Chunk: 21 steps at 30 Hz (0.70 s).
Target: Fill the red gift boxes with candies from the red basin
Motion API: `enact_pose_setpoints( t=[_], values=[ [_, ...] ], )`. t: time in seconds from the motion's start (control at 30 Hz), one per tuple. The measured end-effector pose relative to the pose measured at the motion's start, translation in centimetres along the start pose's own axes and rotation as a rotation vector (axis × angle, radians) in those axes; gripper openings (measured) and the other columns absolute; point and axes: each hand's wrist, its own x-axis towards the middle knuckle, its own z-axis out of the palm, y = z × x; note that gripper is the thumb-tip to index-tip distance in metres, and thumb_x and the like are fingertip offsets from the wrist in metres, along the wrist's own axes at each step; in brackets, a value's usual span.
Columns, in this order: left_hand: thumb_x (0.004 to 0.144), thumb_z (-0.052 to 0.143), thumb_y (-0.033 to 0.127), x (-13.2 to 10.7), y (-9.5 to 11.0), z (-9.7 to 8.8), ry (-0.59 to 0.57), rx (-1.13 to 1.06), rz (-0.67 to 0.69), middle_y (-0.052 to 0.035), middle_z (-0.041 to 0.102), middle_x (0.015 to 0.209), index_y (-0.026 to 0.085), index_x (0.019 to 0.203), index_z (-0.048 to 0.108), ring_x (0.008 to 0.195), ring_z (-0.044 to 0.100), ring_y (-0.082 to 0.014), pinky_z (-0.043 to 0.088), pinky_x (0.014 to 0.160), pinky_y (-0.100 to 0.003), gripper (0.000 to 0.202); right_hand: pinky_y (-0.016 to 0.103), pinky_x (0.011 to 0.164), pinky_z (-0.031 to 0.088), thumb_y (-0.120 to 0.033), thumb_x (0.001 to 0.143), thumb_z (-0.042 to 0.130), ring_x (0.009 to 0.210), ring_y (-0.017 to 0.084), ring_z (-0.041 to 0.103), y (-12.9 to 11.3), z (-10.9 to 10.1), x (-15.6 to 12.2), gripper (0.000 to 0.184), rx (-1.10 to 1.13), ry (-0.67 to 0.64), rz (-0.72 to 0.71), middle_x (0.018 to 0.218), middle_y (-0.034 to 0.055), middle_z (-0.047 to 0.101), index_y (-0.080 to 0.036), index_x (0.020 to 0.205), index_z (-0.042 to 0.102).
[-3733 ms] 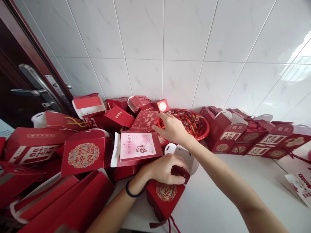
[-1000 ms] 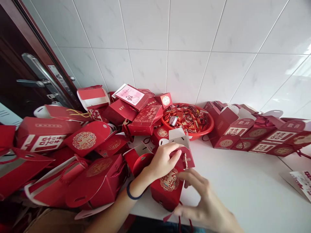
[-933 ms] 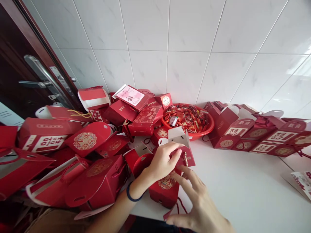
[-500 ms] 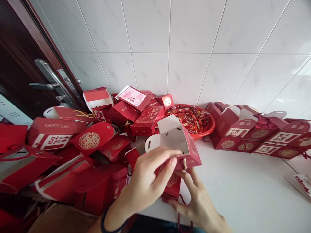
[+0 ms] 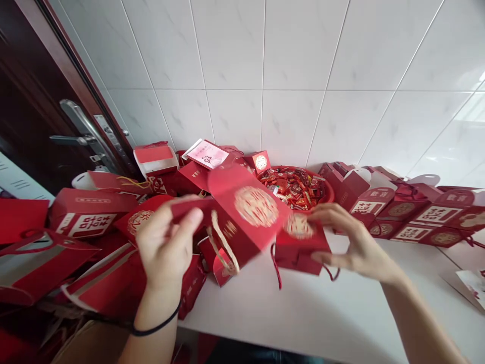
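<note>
My left hand (image 5: 166,247) is raised above the pile and pinches the edge of a red gift box with a gold round emblem (image 5: 242,215), which is lifted and tilted, its cream cord handle hanging below. My right hand (image 5: 352,242) grips a smaller red box with a gold emblem (image 5: 301,245) just over the white counter, a red cord dangling from it. Both boxes are blurred by motion. The two boxes sit close together, nearly touching.
A heap of red gift boxes (image 5: 91,222) covers the counter's left side. A red basin of wrapped candies (image 5: 299,187) stands by the tiled wall. A row of closed red boxes (image 5: 401,207) lines the right. White counter (image 5: 341,313) lies in front; a dark door (image 5: 49,126) is left.
Both hands were together on one open box at the counter's front. Now they have parted: the left lifted a larger red box, the right carries a smaller box to the right.
</note>
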Motion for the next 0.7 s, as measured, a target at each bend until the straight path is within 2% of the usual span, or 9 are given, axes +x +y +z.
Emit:
enact_pose_setpoints(
  t=[0.1,0.13,0.17,0.2,0.27,0.37,0.5,0.63,0.7],
  values=[
    [0.089,0.065,0.026,3.7,-0.4,0.5,0.278,-0.071,0.145,0.0044,0.076,0.097,0.024,0.095,0.070,0.102,0.071,-0.0212,0.056,0.096,-0.043,0.008,0.043,0.085,0.059,-0.054,0.075,0.081,0.103,0.027,0.065,0.6,-0.2,6.2,0.046,0.058,0.202,0.006,0.107,0.0085,0.065,-0.023,0.103,0.062],
    [0.089,0.065,0.026,4.9,-0.6,0.4,0.379,-0.029,0.198,0.0046,0.075,0.093,0.021,0.092,0.070,0.100,0.071,-0.0211,0.055,0.094,-0.044,0.008,0.043,0.086,0.059,-0.057,0.074,0.081,0.101,0.026,0.065,0.8,0.2,8.9,0.049,0.076,0.281,0.015,0.105,0.0078,0.064,-0.023,0.102,0.059],
    [0.089,0.064,0.026,5.9,-0.8,0.2,0.383,0.056,0.230,0.0042,0.075,0.092,0.018,0.093,0.070,0.099,0.071,-0.0210,0.054,0.095,-0.043,0.010,0.044,0.085,0.059,-0.060,0.075,0.079,0.101,0.026,0.064,1.1,0.8,11.8,0.052,0.080,0.354,0.025,0.104,0.0078,0.064,-0.023,0.103,0.057],
    [0.087,0.066,0.024,6.8,-1.1,-0.1,0.498,0.140,0.299,0.0032,0.074,0.088,0.016,0.091,0.069,0.095,0.070,-0.0213,0.054,0.092,-0.044,0.010,0.045,0.087,0.058,-0.063,0.077,0.075,0.102,0.027,0.063,1.4,1.6,14.7,0.052,0.051,0.434,0.032,0.103,0.0080,0.062,-0.023,0.104,0.055],
    [0.089,0.062,0.024,7.9,-1.6,-0.9,0.538,0.329,0.323,0.0006,0.075,0.091,0.015,0.094,0.069,0.096,0.069,-0.0209,0.052,0.090,-0.044,0.012,0.049,0.095,0.053,-0.061,0.084,0.070,0.109,0.028,0.059,1.9,3.3,20.5,0.048,-0.083,0.551,0.051,0.106,0.0101,0.059,-0.021,0.106,0.054],
    [0.091,0.057,0.020,8.6,-2.6,-2.0,0.514,0.490,0.253,-0.0032,0.076,0.102,0.013,0.103,0.070,0.103,0.069,-0.0215,0.050,0.093,-0.044,0.019,0.049,0.100,0.048,-0.047,0.089,0.068,0.118,0.031,0.056,2.1,6.0,26.5,0.041,-0.201,0.478,0.175,0.119,0.0178,0.055,-0.015,0.109,0.053],
    [0.090,0.054,0.019,8.9,-4.8,-2.8,0.305,0.592,0.089,-0.0036,0.076,0.116,0.018,0.112,0.072,0.115,0.069,-0.0242,0.048,0.104,-0.045,0.028,0.044,0.093,0.051,-0.039,0.091,0.064,0.108,0.030,0.062,2.1,9.4,27.8,0.033,-0.232,0.168,0.290,0.124,0.0194,0.057,-0.014,0.111,0.055],
    [0.080,0.059,0.010,8.9,-6.6,-2.8,0.220,0.487,-0.096,-0.0125,0.076,0.115,0.014,0.116,0.070,0.108,0.073,-0.0260,0.056,0.101,-0.043,0.038,0.045,0.086,0.054,-0.047,0.092,0.059,0.104,0.032,0.065,2.5,11.6,24.9,0.032,-0.262,0.083,0.336,0.111,0.0171,0.067,-0.018,0.105,0.058],
    [0.078,0.063,0.010,8.8,-6.8,-2.6,0.186,0.458,-0.136,-0.0125,0.075,0.116,0.014,0.117,0.069,0.107,0.073,-0.0255,0.057,0.101,-0.042,0.040,0.047,0.084,0.054,-0.053,0.090,0.061,0.102,0.034,0.066,2.8,12.1,23.3,0.037,-0.282,0.047,0.381,0.106,0.0176,0.068,-0.018,0.102,0.060]
  ],
)
